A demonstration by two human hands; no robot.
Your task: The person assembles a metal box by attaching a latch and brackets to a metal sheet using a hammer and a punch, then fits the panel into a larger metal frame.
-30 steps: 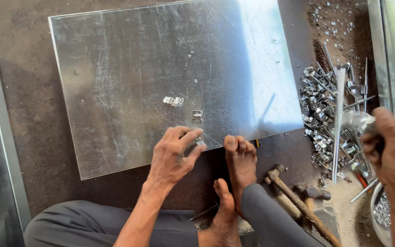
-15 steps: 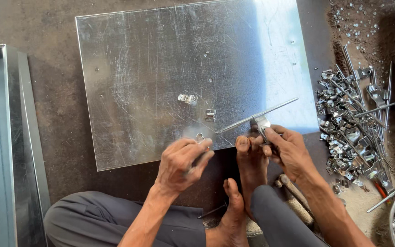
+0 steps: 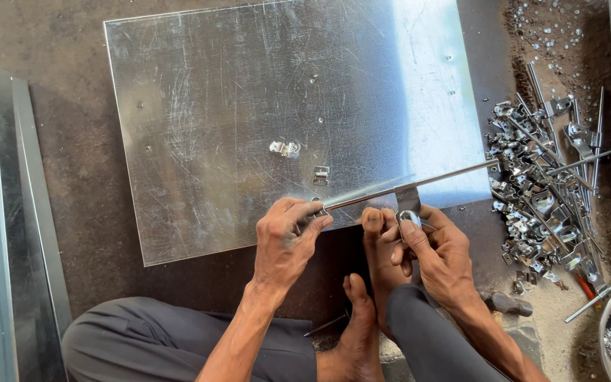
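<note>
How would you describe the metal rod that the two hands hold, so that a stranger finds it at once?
Start at the big metal sheet on the floor and go to its near edge. There the rod lies slanted across the sheet's corner, between left hand and right hand. Unlike the rods in the pile, it carries a small bracket.

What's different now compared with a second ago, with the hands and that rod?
The right hand left the hardware pile and came in to the sheet's near edge, now holding a bracket on a thin metal rod. The left hand grips the rod's other end. The metal sheet and foot stayed put.
</note>
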